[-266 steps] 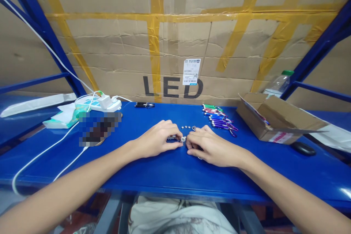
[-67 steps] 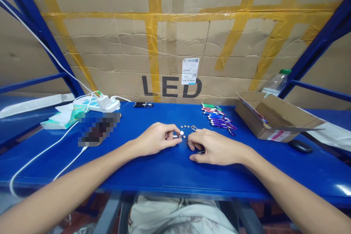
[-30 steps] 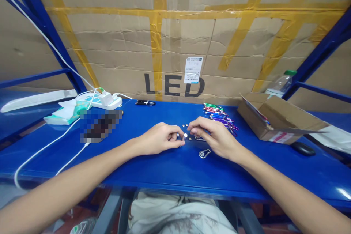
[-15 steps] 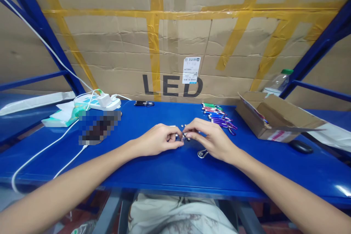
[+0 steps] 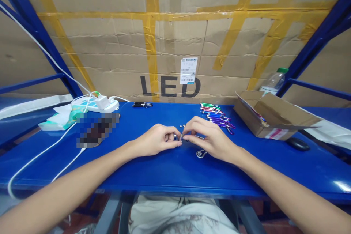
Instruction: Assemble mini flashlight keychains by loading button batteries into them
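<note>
My left hand [image 5: 157,139] is closed in a pinch over the middle of the blue table, with a small silver piece [image 5: 174,137] showing by its curled fingers. My right hand [image 5: 210,137] pinches from the other side, and both sets of fingertips meet around a tiny shiny part [image 5: 181,138] too small to name. Just beyond the fingertips lie small round silver discs [image 5: 181,126]. A silver carabiner clip [image 5: 201,153] rests below my right hand; what it is joined to is partly hidden by that hand.
Several coloured metal pens or small torches with clips [image 5: 215,116] lie in a row behind my right hand, black ones [image 5: 142,105] farther left. An open cardboard box [image 5: 263,128] and a black mouse [image 5: 298,144] are at right. A power strip [image 5: 109,108], tissues [image 5: 56,120] and cables occupy the left.
The view has shifted slightly, moving the scene a little left. Both hands keep their pinch at the same spot, with the fingertips only slightly shifted around the tiny part.
</note>
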The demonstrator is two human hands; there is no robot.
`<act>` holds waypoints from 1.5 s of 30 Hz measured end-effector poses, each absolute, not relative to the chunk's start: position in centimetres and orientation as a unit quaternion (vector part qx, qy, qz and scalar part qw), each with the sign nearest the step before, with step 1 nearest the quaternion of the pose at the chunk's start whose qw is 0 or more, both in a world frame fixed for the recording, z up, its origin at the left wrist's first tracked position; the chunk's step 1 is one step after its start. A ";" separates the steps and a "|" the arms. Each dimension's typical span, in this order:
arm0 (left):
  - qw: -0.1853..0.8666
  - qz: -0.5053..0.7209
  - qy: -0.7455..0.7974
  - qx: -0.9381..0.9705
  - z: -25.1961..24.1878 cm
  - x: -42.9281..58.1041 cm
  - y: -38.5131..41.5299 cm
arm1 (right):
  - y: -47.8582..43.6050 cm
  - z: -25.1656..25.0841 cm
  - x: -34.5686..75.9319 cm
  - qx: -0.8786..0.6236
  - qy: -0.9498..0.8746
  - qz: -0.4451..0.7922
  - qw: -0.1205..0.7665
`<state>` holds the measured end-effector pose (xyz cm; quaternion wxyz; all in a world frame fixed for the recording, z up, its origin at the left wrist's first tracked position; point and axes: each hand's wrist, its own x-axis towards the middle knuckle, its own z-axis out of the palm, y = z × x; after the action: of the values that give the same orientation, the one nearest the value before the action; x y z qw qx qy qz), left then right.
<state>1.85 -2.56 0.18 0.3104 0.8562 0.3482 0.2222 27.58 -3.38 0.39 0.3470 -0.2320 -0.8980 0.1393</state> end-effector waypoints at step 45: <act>0.270 0.361 0.327 0.831 -0.3 2.2 -3.2 | -3.7 0.5 27.2 -0.217 -0.898 0.113 0.365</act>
<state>2.18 -3.18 -0.33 0.2698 0.8307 0.3271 0.3607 27.16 -3.75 0.46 0.3652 -0.2167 -0.8983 0.1132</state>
